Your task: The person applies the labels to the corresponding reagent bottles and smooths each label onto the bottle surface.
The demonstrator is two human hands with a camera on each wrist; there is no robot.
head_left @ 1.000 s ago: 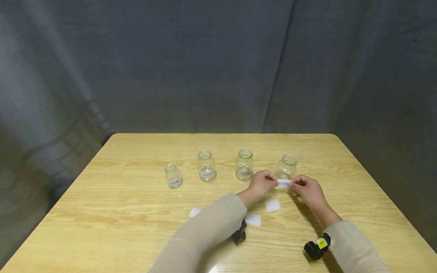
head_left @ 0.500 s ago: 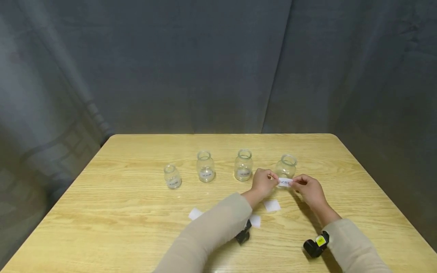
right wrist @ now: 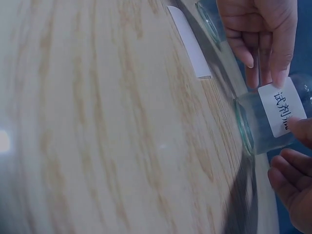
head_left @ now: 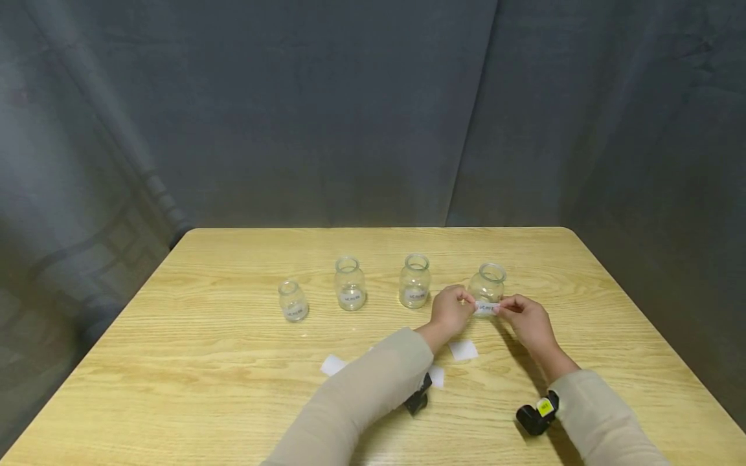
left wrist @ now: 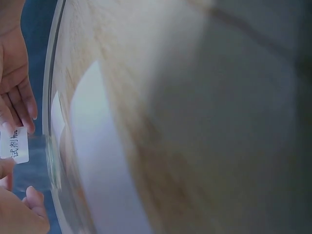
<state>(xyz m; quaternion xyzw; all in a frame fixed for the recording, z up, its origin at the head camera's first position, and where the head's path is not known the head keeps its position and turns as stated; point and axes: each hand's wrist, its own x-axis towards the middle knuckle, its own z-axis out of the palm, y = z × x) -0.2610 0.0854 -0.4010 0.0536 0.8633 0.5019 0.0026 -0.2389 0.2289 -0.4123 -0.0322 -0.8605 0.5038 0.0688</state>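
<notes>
A white label (head_left: pixel 486 308) with handwritten-looking black characters lies across the front of the rightmost glass jar (head_left: pixel 488 281). My left hand (head_left: pixel 452 310) pinches its left end, and my right hand (head_left: pixel 527 323) pinches the right end. In the right wrist view, both thumbs lie on the label (right wrist: pixel 275 109), and the clear jar (right wrist: pixel 256 126) stands right behind it; whether the label sticks to the glass I cannot tell. The left wrist view catches the label (left wrist: pixel 15 146) only at its edge, with the fingertips behind it partly hidden.
Three more labelled jars stand left: a small one (head_left: pixel 293 303), then two taller ones (head_left: pixel 350 285) (head_left: pixel 414 283). Pieces of white paper (head_left: pixel 463 350) (head_left: pixel 333 366) lie nearer on the wooden table (head_left: pixel 175 362). Black wrist cameras (head_left: pixel 536 415) hang by both sleeves. A grey curtain (head_left: pixel 326 116) hangs behind.
Both hands have moved the label slightly up and forward, from just before the rightmost jar to its front. The other jars and the paper pieces stay in place.
</notes>
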